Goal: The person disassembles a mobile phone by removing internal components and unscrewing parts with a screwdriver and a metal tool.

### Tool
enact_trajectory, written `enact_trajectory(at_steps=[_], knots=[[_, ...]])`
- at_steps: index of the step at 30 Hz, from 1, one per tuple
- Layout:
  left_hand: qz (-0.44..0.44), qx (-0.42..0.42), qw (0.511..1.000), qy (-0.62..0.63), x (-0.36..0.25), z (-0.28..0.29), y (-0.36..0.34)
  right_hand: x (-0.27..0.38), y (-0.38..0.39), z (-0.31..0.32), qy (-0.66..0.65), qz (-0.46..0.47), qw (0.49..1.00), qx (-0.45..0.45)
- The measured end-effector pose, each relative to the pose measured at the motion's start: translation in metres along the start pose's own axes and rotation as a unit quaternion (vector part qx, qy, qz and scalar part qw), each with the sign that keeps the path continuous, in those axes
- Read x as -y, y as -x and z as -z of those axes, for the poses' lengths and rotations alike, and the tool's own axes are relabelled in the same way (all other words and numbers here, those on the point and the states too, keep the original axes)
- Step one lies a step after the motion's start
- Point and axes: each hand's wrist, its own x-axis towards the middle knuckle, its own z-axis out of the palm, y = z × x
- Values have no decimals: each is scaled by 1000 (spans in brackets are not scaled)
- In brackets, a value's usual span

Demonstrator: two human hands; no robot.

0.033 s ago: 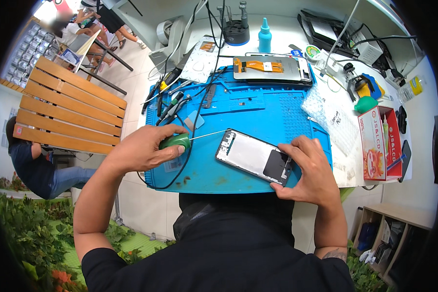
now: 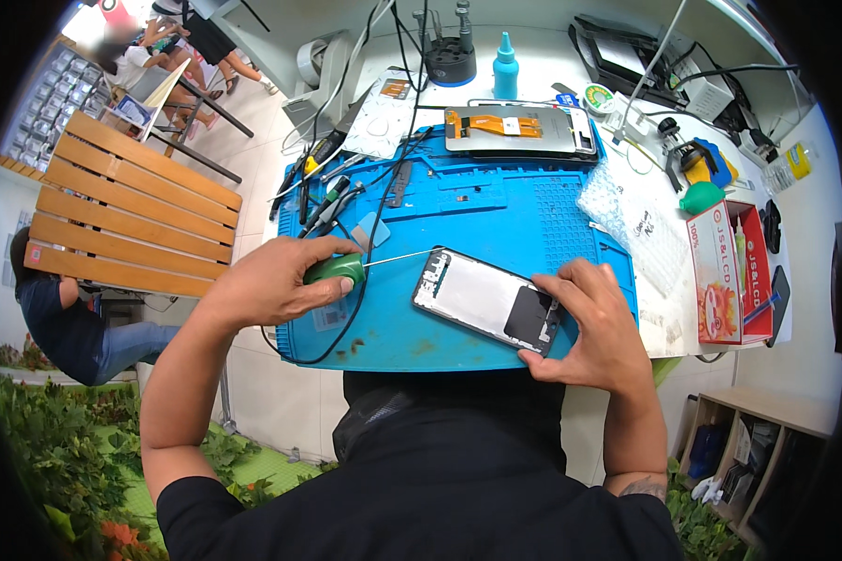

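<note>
My left hand (image 2: 269, 285) is closed round the green handle of a screwdriver (image 2: 335, 272). The thin metal shaft runs to the right, and its tip meets the upper left corner of a phone frame (image 2: 477, 297). That frame is dark-edged with a silver inner plate and a black patch near its right end. It lies slanted on a blue work mat (image 2: 421, 341). My right hand (image 2: 594, 323) grips the frame's right end, thumb on the near edge and fingers on the far edge.
A phone screen with an orange flex cable (image 2: 496, 129) lies at the mat's back. Pliers and tweezers (image 2: 332, 210) are on the left, bubble wrap (image 2: 631, 224) and a red-white box (image 2: 720, 280) on the right. A black cable (image 2: 354, 318) loops across the mat near my left hand.
</note>
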Motion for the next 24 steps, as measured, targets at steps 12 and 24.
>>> enact_trajectory(at_steps=[12, 24], knots=[[-169, 37, 982, -80, -29, 5, -52, -2, -1, -2, -25, -11, 1000, 3], [-140, 33, 985, -95, -26, 21, -43, -4, 0, -1, -58, -21, 998, 7]])
